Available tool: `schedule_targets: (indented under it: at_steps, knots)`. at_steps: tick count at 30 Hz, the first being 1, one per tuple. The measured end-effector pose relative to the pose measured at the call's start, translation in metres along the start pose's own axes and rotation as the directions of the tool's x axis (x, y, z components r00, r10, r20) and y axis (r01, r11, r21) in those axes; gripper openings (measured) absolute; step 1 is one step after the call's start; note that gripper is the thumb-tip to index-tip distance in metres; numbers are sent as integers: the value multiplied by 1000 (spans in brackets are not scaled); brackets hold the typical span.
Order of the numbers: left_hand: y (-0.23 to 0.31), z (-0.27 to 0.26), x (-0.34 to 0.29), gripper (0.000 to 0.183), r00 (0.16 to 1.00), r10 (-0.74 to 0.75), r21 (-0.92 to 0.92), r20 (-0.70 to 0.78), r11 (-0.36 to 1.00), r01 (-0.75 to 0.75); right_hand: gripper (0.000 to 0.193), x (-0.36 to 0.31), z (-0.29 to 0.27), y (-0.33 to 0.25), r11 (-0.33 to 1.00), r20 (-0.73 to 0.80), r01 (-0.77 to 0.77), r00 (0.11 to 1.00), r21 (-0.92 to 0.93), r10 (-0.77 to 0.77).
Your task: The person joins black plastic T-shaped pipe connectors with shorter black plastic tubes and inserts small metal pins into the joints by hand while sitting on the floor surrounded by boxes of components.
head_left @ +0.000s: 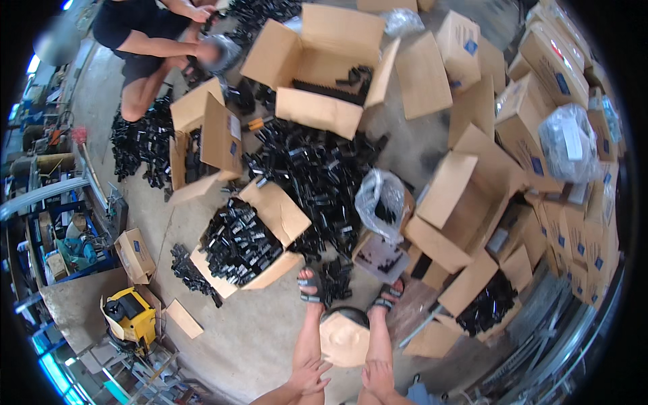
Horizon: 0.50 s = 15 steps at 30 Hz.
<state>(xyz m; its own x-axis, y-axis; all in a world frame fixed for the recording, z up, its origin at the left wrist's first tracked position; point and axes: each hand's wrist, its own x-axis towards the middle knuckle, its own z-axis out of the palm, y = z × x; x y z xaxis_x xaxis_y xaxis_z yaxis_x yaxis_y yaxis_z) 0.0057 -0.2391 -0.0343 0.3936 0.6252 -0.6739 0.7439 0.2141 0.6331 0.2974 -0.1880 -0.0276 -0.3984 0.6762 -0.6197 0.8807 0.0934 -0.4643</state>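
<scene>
My left hand (309,376) rests flat near my left knee, fingers stretched out and holding nothing. On my right knee lies my right hand (378,378), also empty with its fingers extended. Between my legs is a piece of cardboard (345,341) over a round black object, perhaps a stool. In front of my sandalled feet spreads a large heap of small black parts (307,169). An open carton full of black parts (241,244) stands left of my feet. Ahead of my right foot sits a translucent tub (382,260) with small dark bits inside.
A large open carton (324,111) and a smaller one (226,138) stand farther off. At right are an open carton (442,236), a plastic-lined bucket (379,202) and stacked boxes (574,223). Another person (152,47) works at far left. A yellow container (131,314) stands near left.
</scene>
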Motion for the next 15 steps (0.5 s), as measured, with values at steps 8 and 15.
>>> schedule_targets:
  at_steps: [8, 15]
  knots:
    - [15, -2, 6, 63, 997, -57, 30, -54, 998, 58, 36, 15, -3, 20, 926, 317, 6, 940, -378, 123]
    - [5, -35, -2, 53, 784, -619, -278, -42, 761, 586, 33, 6, -58, 14, 978, -114, -203, 972, 49, 208]
